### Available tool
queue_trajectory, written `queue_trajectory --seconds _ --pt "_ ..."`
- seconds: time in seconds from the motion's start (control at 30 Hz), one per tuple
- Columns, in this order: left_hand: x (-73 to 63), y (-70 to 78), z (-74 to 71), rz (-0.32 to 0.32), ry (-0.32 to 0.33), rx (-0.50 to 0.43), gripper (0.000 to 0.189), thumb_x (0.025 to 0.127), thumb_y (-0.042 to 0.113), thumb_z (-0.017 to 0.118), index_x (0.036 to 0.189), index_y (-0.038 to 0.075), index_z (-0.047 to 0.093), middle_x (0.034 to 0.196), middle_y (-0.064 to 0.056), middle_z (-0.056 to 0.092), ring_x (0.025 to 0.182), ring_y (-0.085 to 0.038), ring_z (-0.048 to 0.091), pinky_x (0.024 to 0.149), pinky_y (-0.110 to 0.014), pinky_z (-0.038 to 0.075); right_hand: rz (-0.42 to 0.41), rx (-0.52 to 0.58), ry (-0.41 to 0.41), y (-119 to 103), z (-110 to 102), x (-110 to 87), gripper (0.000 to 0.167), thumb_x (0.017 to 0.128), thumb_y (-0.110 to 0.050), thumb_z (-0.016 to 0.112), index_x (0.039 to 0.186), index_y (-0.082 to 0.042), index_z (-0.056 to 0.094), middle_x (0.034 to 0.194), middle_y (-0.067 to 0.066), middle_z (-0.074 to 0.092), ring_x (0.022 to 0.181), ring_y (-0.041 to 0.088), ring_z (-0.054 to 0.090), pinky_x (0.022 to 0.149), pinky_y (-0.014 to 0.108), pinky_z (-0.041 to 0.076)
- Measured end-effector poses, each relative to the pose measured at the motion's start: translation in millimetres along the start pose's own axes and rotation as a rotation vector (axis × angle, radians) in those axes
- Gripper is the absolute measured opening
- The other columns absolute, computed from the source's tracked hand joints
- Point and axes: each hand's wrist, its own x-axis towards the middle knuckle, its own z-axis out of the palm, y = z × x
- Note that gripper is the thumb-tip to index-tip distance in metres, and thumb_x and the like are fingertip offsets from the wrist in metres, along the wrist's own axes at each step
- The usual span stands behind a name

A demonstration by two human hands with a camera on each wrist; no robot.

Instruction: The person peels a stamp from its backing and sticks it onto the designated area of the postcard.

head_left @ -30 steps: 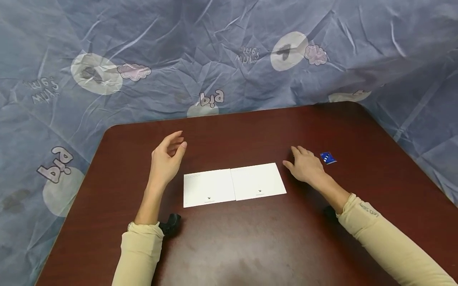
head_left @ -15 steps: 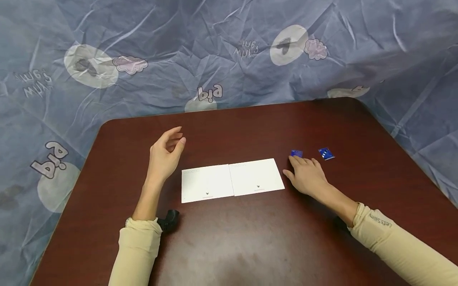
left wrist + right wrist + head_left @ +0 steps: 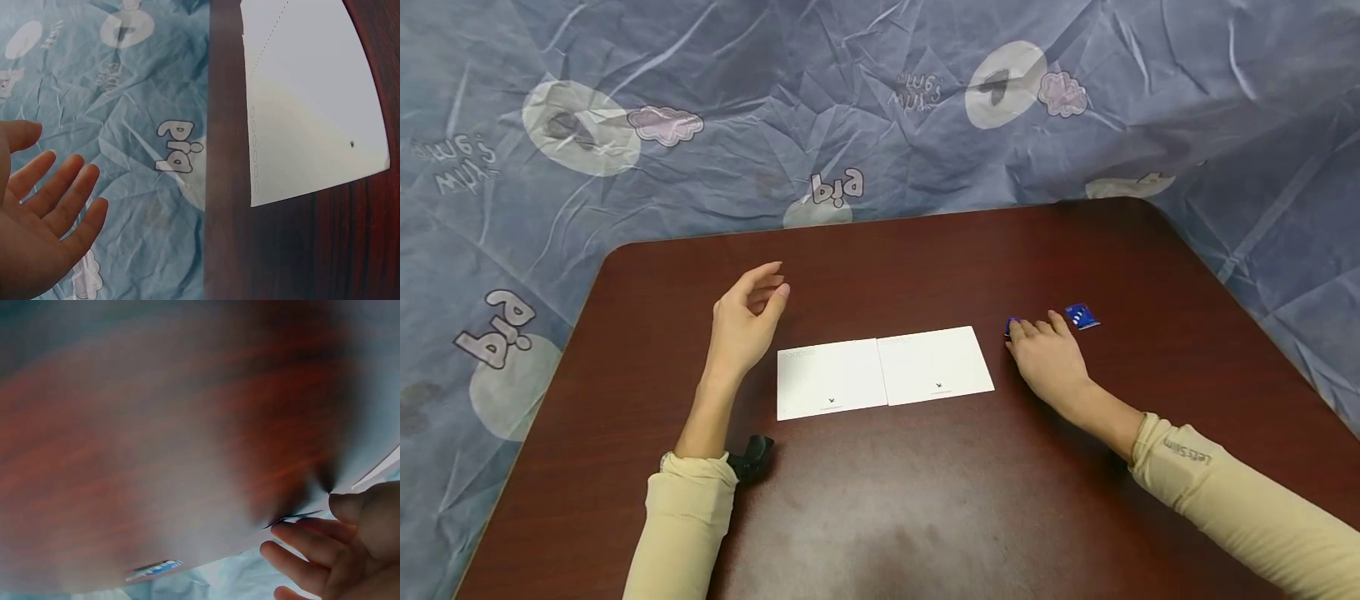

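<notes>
Near the middle of the table, two white cards (image 3: 827, 379) lie side by side, each with a small dark mark by its near edge. My left hand (image 3: 743, 329) hovers left of them with fingers loosely curved and nothing held; its palm (image 3: 44, 250) shows in the left wrist view. To the right of the cards, my right hand (image 3: 1048, 362) reaches low over the table, fingertips on a small blue packet (image 3: 1011, 326) mostly covered by them. In the right wrist view the thumb (image 3: 347, 507) is apart from the fingers, near the packet's thin edge.
A second blue packet (image 3: 1082, 317) lies just beyond the right hand. Dark red wooden table (image 3: 850, 483) runs under everything, with a patterned blue-grey cloth (image 3: 737, 108) behind it. A black wrist device (image 3: 752, 457) shows beside the left sleeve.
My right hand has moved toward the blue packet, which came into view from under it and is now mostly covered by the fingertips. The left hand stays put; the view tilts slightly.
</notes>
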Motion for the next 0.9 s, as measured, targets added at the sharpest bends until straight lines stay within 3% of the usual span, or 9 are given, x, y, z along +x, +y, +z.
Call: queue_trajectory --seconds 0.13,0.27,0.5,0.73,0.9 --pt "-0.1 1.1 0.7 -0.002 -0.003 0.0 0.035 0.094 0.015 0.061 0.128 0.009 0.059 0.113 -0.009 0.065 0.099 -0.022 0.064 0.084 -0.042 0.048 -0.054 -0.084 0.064 -2.7 2.2 -0.3 0.022 0.091 -0.001 0.056 0.108 0.012 0.064 0.098 0.021 0.069 0.084 0.035 0.066 0.096 0.051 0.038" --pt "-0.5 1.4 0.2 0.0 -0.003 -0.004 0.035 0.094 0.014 0.061 0.128 0.008 0.059 0.114 -0.011 0.065 0.099 -0.023 0.064 0.084 -0.042 0.048 -0.055 -0.097 0.086 -5.0 2.8 -1.5 0.023 0.09 0.002 0.049 0.105 0.011 0.065 0.093 0.021 0.069 0.078 0.035 0.066 0.09 0.05 0.041" --pt "-0.8 1.7 -0.6 0.004 -0.004 -0.012 0.035 0.094 0.013 0.061 0.128 0.008 0.059 0.113 -0.013 0.065 0.098 -0.022 0.064 0.084 -0.04 0.049 -0.041 -0.078 0.112 -3.3 0.5 -6.5 0.02 0.088 0.004 0.053 0.103 0.009 0.064 0.088 0.02 0.069 0.074 0.034 0.066 0.083 0.048 0.045" --pt "-2.0 3.3 1.5 0.004 -0.02 -0.021 0.035 0.094 0.013 0.061 0.128 0.008 0.059 0.113 -0.011 0.065 0.099 -0.023 0.064 0.085 -0.043 0.049 -0.037 0.032 0.343 1.2 -10.2 -15.2 0.018 0.085 0.004 0.053 0.098 0.004 0.065 0.075 0.016 0.069 0.065 0.032 0.064 0.071 0.045 0.048" --pt "-4.5 9.3 6.2 0.008 -0.054 -0.029 0.035 0.094 0.014 0.061 0.129 0.01 0.058 0.114 -0.008 0.064 0.1 -0.02 0.063 0.086 -0.042 0.048 0.016 0.203 0.46 -1.4 -24.1 -16.8 0.013 0.084 -0.002 0.063 0.097 -0.003 0.066 0.057 0.01 0.06 0.05 0.029 0.056 0.051 0.04 0.044"
